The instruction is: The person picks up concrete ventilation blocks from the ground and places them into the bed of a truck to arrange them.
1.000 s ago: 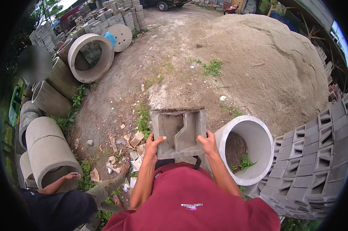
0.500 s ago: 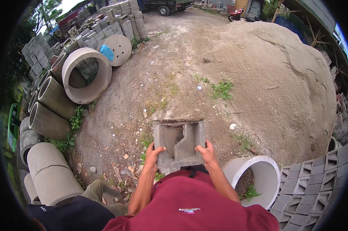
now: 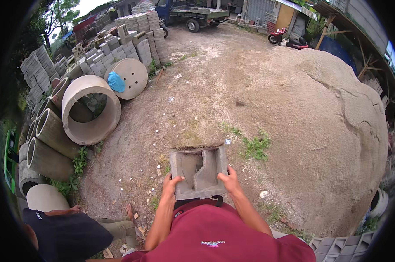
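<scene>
A squarish grey concrete vent block point(image 3: 200, 192) is held in front of my body, its recessed face upward. Inside its frame stands a crooked divider. My left hand point(image 3: 171, 185) grips the left side with the thumb over the rim. On the opposite side, my right hand point(image 3: 231, 180) holds the edge in the same way. The fingers under the block are mostly hidden.
At left, concrete rings point(image 3: 91, 109) and a holed round slab point(image 3: 132, 78) stand near stacked blocks. A sand heap point(image 3: 320, 144) fills the right. Another person in a dark shirt point(image 3: 66, 233) is at lower left. A truck point(image 3: 197, 16) is parked far ahead.
Moving forward with the block, I now see the rings and sand lower in view. The large ring at lower right has nearly left the picture. The other person shows more at lower left.
</scene>
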Demonstrator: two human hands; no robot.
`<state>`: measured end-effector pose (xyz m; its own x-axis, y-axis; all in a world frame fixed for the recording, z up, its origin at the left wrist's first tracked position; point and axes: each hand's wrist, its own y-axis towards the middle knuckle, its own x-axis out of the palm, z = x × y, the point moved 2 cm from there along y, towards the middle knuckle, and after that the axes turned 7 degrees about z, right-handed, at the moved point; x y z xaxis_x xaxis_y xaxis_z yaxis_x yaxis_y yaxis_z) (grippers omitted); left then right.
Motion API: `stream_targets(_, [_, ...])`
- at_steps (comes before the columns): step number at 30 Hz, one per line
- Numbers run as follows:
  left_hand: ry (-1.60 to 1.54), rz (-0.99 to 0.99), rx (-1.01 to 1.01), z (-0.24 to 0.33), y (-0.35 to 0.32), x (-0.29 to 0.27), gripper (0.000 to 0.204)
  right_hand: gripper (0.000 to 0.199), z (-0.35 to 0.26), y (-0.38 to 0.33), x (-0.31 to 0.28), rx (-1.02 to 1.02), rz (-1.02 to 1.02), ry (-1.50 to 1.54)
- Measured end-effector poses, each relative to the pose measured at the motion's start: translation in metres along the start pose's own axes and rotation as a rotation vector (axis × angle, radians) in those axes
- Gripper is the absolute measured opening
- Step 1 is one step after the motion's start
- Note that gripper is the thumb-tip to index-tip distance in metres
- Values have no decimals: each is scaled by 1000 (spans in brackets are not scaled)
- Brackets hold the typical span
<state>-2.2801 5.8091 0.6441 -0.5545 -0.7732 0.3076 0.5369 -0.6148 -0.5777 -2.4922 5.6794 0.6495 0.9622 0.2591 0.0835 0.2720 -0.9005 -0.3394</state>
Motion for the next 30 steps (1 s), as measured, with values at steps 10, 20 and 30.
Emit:
stream_targets(10, [61,13,-10,104,249,147,73,35,-81,281,37,-33,63,39])
stream_targets(20, [118,-88,8,200,480,315,78,46,-181,543,52,11,119,130])
stream_targets(30, [48,24,52,263,733,492,71,49,-253,882,45,-49,-39,5])
